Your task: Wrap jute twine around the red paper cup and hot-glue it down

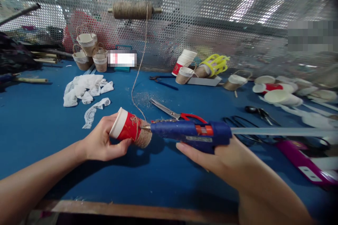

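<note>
My left hand is closed around a red and white paper cup, tilted on its side with its rim toward the left. Jute twine is wound in rows around the cup's lower part. My right hand grips a blue hot glue gun, a long glue stick sticking out of its back. The metal nozzle is at the cup's side, by the edge of the wound twine; whether it touches, I cannot tell. From the cup, the twine runs up to a spool on the mesh.
Red-handled scissors lie just behind the glue gun. White lace pieces are heaped at left. Twine-covered cups and pliers are at the back. A purple power strip and black cable lie at right.
</note>
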A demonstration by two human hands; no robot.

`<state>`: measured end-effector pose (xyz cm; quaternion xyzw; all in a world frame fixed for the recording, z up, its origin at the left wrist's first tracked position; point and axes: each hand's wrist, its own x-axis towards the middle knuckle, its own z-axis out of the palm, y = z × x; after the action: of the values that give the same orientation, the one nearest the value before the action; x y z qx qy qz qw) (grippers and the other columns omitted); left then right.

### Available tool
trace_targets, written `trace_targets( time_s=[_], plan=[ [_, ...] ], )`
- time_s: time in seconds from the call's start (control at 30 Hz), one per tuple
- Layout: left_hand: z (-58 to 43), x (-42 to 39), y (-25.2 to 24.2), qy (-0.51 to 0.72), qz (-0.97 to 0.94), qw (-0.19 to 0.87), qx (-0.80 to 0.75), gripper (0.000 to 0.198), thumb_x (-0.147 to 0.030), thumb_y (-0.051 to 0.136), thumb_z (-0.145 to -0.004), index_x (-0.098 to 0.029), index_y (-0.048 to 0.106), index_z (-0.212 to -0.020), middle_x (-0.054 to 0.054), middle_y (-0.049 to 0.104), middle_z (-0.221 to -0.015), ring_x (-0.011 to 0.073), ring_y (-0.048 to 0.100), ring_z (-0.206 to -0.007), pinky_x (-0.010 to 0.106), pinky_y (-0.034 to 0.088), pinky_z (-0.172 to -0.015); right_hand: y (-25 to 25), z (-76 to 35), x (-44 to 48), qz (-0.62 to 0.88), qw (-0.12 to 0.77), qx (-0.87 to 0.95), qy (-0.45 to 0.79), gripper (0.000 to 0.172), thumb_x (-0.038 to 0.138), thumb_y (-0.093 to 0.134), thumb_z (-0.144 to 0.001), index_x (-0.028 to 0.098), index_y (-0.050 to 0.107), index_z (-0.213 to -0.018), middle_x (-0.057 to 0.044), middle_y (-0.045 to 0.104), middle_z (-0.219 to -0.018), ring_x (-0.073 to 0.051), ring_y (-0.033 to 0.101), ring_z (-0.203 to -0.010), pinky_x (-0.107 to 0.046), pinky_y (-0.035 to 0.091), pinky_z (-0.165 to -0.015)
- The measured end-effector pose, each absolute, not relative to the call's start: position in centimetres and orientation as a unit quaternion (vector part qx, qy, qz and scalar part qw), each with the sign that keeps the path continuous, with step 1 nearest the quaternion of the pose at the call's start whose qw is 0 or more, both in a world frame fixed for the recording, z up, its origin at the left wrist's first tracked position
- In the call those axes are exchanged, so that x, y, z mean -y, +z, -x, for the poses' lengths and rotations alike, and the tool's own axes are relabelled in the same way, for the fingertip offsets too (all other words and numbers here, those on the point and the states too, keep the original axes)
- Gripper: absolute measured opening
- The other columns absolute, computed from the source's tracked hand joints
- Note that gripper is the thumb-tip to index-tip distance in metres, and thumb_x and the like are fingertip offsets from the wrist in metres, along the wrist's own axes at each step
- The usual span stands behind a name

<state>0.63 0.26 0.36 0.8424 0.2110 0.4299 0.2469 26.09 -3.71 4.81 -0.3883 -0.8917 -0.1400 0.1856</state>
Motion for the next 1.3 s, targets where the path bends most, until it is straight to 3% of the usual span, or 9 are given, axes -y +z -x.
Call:
trace_targets(
  time_s=[0.17, 0.3, 0.5, 0.67, 0.8, 0.87, 1.0, 1.2, 1.3],
  plan=[
    [-0.7, -0.3, 0.1, 0.424, -0.814, 0.305, -0.254, 0.011, -0.009, 0.052, -0.069, -0.015, 0.059, -0.064, -0.001, 0.056, -0.056, 0.0133, 0.056, -0.060, 0.020, 0.046, -0.052, 4.7, -26.1, 3.8, 0.265, 0.136, 0.913, -0.280, 0.036, 0.004, 0.043, -0.076, 0.026, 0.071, -0.077, -0.004, 0.061, -0.053, -0.016, 0.053, -0.045, -0.026, 0.042, -0.043],
    [-0.7, -0.3, 0.0, 0.429, -0.802, 0.323, -0.260, 0.011, -0.007, 0.052, -0.067, -0.014, 0.059, -0.064, -0.001, 0.054, -0.056, 0.0126, 0.056, -0.061, 0.019, 0.046, -0.051, 4.2, -26.2, 4.1, 0.273, 0.114, 0.913, -0.283, 0.044, 0.000, 0.040, -0.073, 0.028, 0.071, -0.084, -0.004, 0.061, -0.053, -0.019, 0.055, -0.046, -0.031, 0.045, -0.045],
    [-0.7, -0.3, 0.2, 0.415, -0.803, 0.328, -0.276, 0.008, -0.010, 0.052, -0.070, -0.012, 0.060, -0.068, 0.000, 0.057, -0.060, 0.0108, 0.053, -0.055, 0.018, 0.043, -0.047, 4.6, -25.9, 4.3, 0.252, 0.098, 0.920, -0.283, 0.046, -0.001, 0.035, -0.073, 0.028, 0.071, -0.079, -0.003, 0.061, -0.050, -0.018, 0.054, -0.041, -0.028, 0.042, -0.042],
    [-0.7, -0.3, 0.2, 0.430, -0.816, 0.280, -0.268, 0.010, -0.009, 0.053, -0.070, -0.013, 0.057, -0.062, -0.001, 0.056, -0.056, 0.0099, 0.050, -0.052, 0.020, 0.045, -0.053, 4.5, -26.1, 4.2, 0.272, 0.144, 0.907, -0.287, 0.047, -0.003, 0.033, -0.075, 0.028, 0.069, -0.078, 0.000, 0.059, -0.049, -0.016, 0.052, -0.044, -0.027, 0.040, -0.047],
    [-0.8, -0.3, 0.4, 0.448, -0.835, 0.224, -0.229, 0.013, -0.007, 0.053, -0.069, -0.015, 0.052, -0.058, -0.001, 0.058, -0.056, 0.0102, 0.049, -0.053, 0.024, 0.045, -0.062, 4.5, -26.2, 4.0, 0.301, 0.183, 0.914, -0.204, 0.033, 0.009, 0.039, -0.082, 0.027, 0.067, -0.080, 0.000, 0.064, -0.060, -0.015, 0.055, -0.050, -0.027, 0.042, -0.050],
    [-0.8, -0.3, 0.5, 0.447, -0.844, 0.211, -0.207, 0.014, -0.007, 0.053, -0.068, -0.016, 0.051, -0.058, 0.000, 0.058, -0.057, 0.0108, 0.049, -0.055, 0.024, 0.045, -0.063, 4.7, -26.0, 3.9, 0.388, 0.209, 0.893, -0.094, 0.023, 0.021, 0.043, -0.084, 0.024, 0.065, -0.076, -0.001, 0.064, -0.063, -0.015, 0.056, -0.053, -0.027, 0.044, -0.052],
    [-0.9, 0.0, 0.7, 0.445, -0.857, 0.190, -0.179, 0.014, -0.006, 0.053, -0.066, -0.017, 0.050, -0.058, 0.000, 0.058, -0.054, 0.0113, 0.049, -0.054, 0.025, 0.044, -0.062, 5.1, -25.1, 3.7, 0.543, 0.219, 0.796, 0.156, 0.018, 0.037, 0.052, -0.079, 0.022, 0.057, -0.068, 0.001, 0.060, -0.060, -0.014, 0.054, -0.054, -0.027, 0.047, -0.055],
    [-0.9, 0.6, 0.7, 0.443, -0.856, 0.200, -0.174, 0.012, -0.008, 0.052, -0.066, -0.018, 0.052, -0.060, 0.000, 0.059, -0.056, 0.0127, 0.050, -0.055, 0.028, 0.045, -0.063, 5.3, -24.8, 3.2, 0.557, 0.217, 0.770, 0.222, 0.020, 0.038, 0.056, -0.075, 0.023, 0.052, -0.064, 0.001, 0.059, -0.059, -0.014, 0.052, -0.055, -0.025, 0.046, -0.056],
    [-0.9, 0.5, 0.8, 0.447, -0.855, 0.202, -0.167, 0.012, -0.006, 0.053, -0.065, -0.017, 0.053, -0.061, 0.001, 0.060, -0.057, 0.0125, 0.050, -0.056, 0.027, 0.045, -0.063, 5.2, -25.0, 2.8, 0.575, 0.202, 0.745, 0.270, 0.023, 0.040, 0.057, -0.074, 0.022, 0.053, -0.060, 0.003, 0.053, -0.048, -0.012, 0.048, -0.045, -0.025, 0.042, -0.049]
  ],
)
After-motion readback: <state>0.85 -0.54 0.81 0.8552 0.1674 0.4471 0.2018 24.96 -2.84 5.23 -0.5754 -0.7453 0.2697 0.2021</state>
